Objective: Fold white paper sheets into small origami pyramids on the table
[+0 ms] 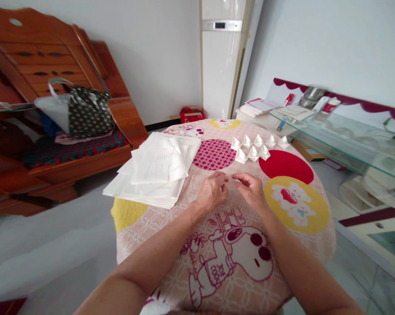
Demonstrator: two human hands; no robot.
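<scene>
Left hand (213,191) and right hand (251,191) are held over the cloth-covered counter (141,240), fingers curled, tips nearly meeting; whether anything is pinched cannot be told. Eight folded paper pieces (252,153) are arranged beyond the right hand. Paper sheets (153,168) are piled left of the left hand.

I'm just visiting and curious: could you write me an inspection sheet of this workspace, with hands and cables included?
Surface: patterned tablecloth over a rounded table.
Job's things: loose white sheets piled askew on the left; eight folded paper pieces in two rows, right of the sheets.
Clutter: metal containers on the glass shelf; a pile of papers nearby.
Hands: left hand and right hand have fingertips close together above the cloth; whether they hold anything is unclear.
Cables: nothing seen.
Surroundings: wooden bench bearing a dark patterned bag; tall white appliance.
</scene>
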